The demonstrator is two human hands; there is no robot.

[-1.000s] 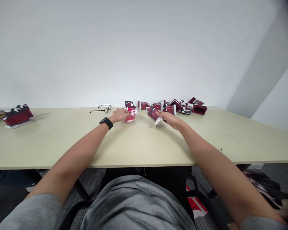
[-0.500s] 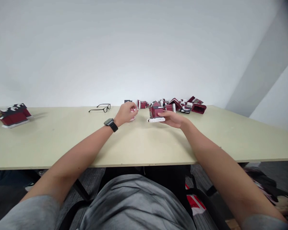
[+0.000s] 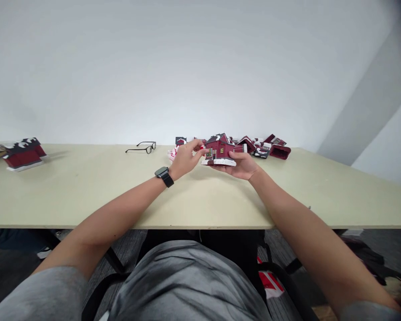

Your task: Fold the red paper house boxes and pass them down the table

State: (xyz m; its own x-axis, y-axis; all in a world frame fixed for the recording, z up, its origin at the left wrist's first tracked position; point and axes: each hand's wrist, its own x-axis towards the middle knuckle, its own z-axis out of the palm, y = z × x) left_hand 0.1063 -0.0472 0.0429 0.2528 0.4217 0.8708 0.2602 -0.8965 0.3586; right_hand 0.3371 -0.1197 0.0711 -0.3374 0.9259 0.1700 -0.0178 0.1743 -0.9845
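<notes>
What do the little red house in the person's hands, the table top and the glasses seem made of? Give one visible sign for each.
The model house looks like printed card: thin, flat panels, crisp folds, matte finish. The table top looks like laminated board: smooth and pale with a faint sheen. The glasses have thin black frames, plastic or metal; they are too small to tell.

No words, numbers or brand marks could be read from where I stood. The watch [image 3: 161, 172] face was too small to make out, and the model house [image 3: 219, 150] at twelve o'clock showed only painted windows and a door.
</notes>
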